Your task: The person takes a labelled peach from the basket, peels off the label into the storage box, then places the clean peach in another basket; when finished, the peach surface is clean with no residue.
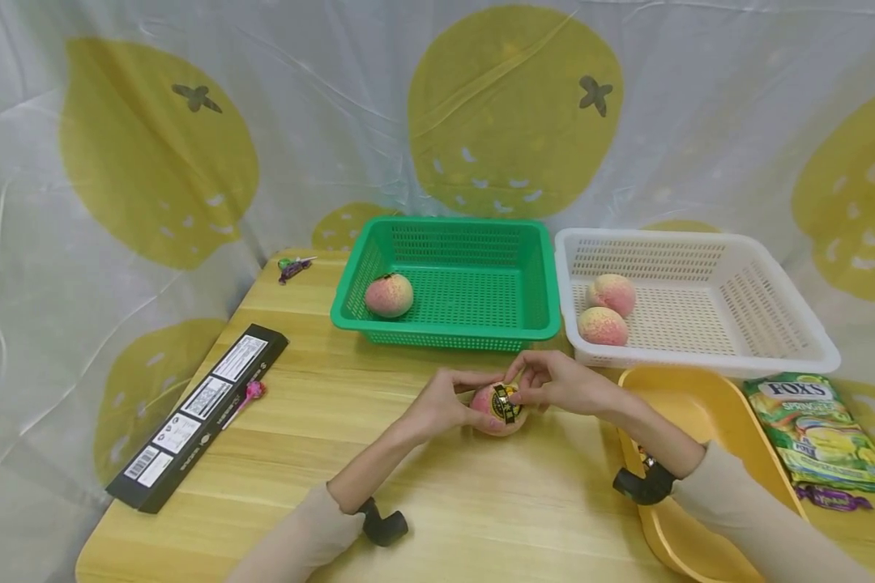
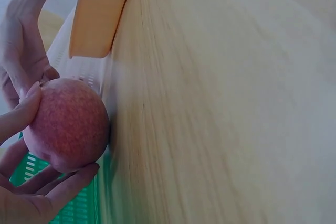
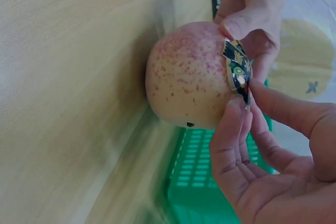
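Note:
A pink and yellow peach (image 1: pixel 484 402) is between both hands, close over the table in front of the green basket. My left hand (image 1: pixel 443 402) grips it from the left; in the left wrist view the thumb and fingers (image 2: pixel 79 182) curl round its sides. A black and gold sticker (image 3: pixel 238 71) lies on the peach's skin, its lower end lifting slightly from the surface. Between thumb and forefinger, my right hand (image 1: pixel 554 385) pinches that lower end, as the right wrist view shows. The peach's far side is hidden from the head camera.
Behind stand a green basket (image 1: pixel 467 334) with one peach (image 1: pixel 390 295) and a white basket (image 1: pixel 700 362) with two. Right lies a yellow tray (image 1: pixel 754 421) beside a candy bag (image 1: pixel 820 433) and a purple sweet (image 1: pixel 834 497). Left are a black box (image 1: pixel 200 417) and lollipops.

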`<state>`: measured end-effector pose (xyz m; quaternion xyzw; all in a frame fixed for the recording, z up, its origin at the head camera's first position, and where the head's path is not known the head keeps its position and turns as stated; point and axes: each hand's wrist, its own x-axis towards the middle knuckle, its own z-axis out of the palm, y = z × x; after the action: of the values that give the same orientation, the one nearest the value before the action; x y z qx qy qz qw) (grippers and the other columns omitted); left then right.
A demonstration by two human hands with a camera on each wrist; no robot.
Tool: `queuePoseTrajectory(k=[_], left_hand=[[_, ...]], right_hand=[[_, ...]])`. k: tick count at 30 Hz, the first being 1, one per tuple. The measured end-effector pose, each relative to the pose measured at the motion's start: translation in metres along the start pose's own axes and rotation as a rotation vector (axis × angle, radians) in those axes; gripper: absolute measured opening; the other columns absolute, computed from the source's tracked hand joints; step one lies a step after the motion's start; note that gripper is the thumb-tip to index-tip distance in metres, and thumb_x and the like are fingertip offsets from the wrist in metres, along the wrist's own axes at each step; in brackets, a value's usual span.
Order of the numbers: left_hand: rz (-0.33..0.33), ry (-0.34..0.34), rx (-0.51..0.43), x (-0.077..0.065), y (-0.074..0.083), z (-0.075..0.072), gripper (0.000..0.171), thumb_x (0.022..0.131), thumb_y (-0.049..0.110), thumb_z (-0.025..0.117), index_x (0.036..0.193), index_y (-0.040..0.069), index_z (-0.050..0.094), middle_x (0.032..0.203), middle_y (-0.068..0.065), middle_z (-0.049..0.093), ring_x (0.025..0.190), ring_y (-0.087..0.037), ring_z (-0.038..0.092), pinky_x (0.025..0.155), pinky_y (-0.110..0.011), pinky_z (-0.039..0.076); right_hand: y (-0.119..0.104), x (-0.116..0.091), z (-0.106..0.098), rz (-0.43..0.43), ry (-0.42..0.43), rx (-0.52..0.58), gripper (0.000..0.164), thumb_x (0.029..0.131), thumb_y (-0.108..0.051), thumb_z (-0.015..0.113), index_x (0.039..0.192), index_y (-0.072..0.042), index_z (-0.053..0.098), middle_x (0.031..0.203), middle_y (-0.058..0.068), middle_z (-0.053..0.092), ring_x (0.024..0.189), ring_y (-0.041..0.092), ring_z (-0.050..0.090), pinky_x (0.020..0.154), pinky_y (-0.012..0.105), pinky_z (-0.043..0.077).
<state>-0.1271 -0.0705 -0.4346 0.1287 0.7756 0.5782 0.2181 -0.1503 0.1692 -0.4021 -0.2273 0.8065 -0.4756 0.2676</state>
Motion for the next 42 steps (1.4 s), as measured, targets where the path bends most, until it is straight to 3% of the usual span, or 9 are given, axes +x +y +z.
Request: queuePoseTrajectory(k=[7, 11, 16, 22, 25, 30, 35, 42], left_hand=[[0.025, 0.008, 0.039, -0.001, -0.001, 0.000, 0.062, 0.075, 0.012, 0.094, 0.133, 0.019, 0.072, 0.136, -0.005, 0.071, 0.136, -0.032, 0.059, 0.112, -0.049, 0.050], [0.031, 0.030, 0.088, -0.002, 0.002, 0.002, 0.061, 0.076, 0.012, 0.093, 0.133, 0.013, 0.071, 0.136, -0.009, 0.070, 0.134, -0.037, 0.060, 0.109, -0.050, 0.052], [0.024, 0.038, 0.117, 0.000, 0.006, 0.003, 0.058, 0.078, 0.008, 0.090, 0.133, 0.008, 0.070, 0.137, -0.014, 0.069, 0.133, -0.039, 0.060, 0.109, -0.050, 0.052], [0.028, 0.012, 0.107, 0.002, 0.005, 0.001, 0.058, 0.080, 0.005, 0.088, 0.134, 0.015, 0.071, 0.140, -0.013, 0.067, 0.135, -0.037, 0.060, 0.103, -0.045, 0.057], [0.023, 0.009, 0.100, 0.002, 0.004, 0.000, 0.058, 0.079, 0.007, 0.089, 0.133, 0.017, 0.072, 0.141, -0.012, 0.066, 0.135, -0.036, 0.060, 0.102, -0.043, 0.058], [0.032, 0.004, 0.104, 0.001, 0.003, -0.002, 0.057, 0.080, 0.006, 0.089, 0.134, 0.016, 0.072, 0.141, -0.012, 0.067, 0.134, -0.035, 0.060, 0.104, -0.043, 0.057], [0.039, 0.002, 0.097, 0.002, 0.002, -0.003, 0.056, 0.081, 0.004, 0.087, 0.133, 0.015, 0.072, 0.140, -0.013, 0.067, 0.133, -0.036, 0.061, 0.107, -0.045, 0.054], [0.046, -0.011, 0.098, 0.004, 0.002, -0.003, 0.056, 0.081, 0.005, 0.088, 0.134, 0.015, 0.072, 0.140, -0.013, 0.067, 0.133, -0.035, 0.061, 0.107, -0.045, 0.054]], right_hand=[[-0.001, -0.002, 0.003, -0.048, 0.021, -0.035, 0.019, 0.097, -0.009, 0.072, 0.115, -0.003, 0.069, 0.087, 0.012, 0.067, 0.077, 0.021, 0.059, 0.069, 0.019, 0.048], [-0.004, -0.005, 0.002, -0.034, 0.064, -0.040, 0.021, 0.098, -0.010, 0.071, 0.117, -0.004, 0.070, 0.089, 0.009, 0.067, 0.080, 0.023, 0.060, 0.069, 0.020, 0.049], [-0.016, -0.014, -0.003, -0.060, 0.159, -0.128, 0.018, 0.096, -0.015, 0.074, 0.113, -0.010, 0.076, 0.086, 0.003, 0.065, 0.079, 0.015, 0.060, 0.071, 0.022, 0.051], [-0.028, -0.039, -0.024, -0.146, 0.190, -0.122, 0.020, 0.096, -0.009, 0.073, 0.115, -0.009, 0.077, 0.091, 0.005, 0.067, 0.079, 0.008, 0.060, 0.075, 0.022, 0.054], [-0.026, -0.057, -0.041, -0.107, 0.169, -0.065, 0.024, 0.096, -0.011, 0.073, 0.119, -0.006, 0.075, 0.104, 0.008, 0.072, 0.087, 0.005, 0.068, 0.078, 0.022, 0.058], [-0.011, -0.094, -0.075, -0.005, 0.111, -0.058, 0.028, 0.099, -0.016, 0.071, 0.125, -0.007, 0.074, 0.121, 0.007, 0.076, 0.097, 0.007, 0.074, 0.084, 0.027, 0.062], [0.015, -0.127, -0.101, 0.053, 0.110, -0.132, 0.026, 0.101, -0.015, 0.067, 0.126, -0.008, 0.074, 0.113, -0.007, 0.078, 0.095, 0.006, 0.073, 0.081, 0.025, 0.061], [0.064, -0.151, -0.120, 0.103, 0.051, -0.152, 0.026, 0.105, -0.010, 0.060, 0.125, 0.002, 0.071, 0.101, -0.006, 0.074, 0.083, 0.006, 0.063, 0.072, 0.026, 0.058]])
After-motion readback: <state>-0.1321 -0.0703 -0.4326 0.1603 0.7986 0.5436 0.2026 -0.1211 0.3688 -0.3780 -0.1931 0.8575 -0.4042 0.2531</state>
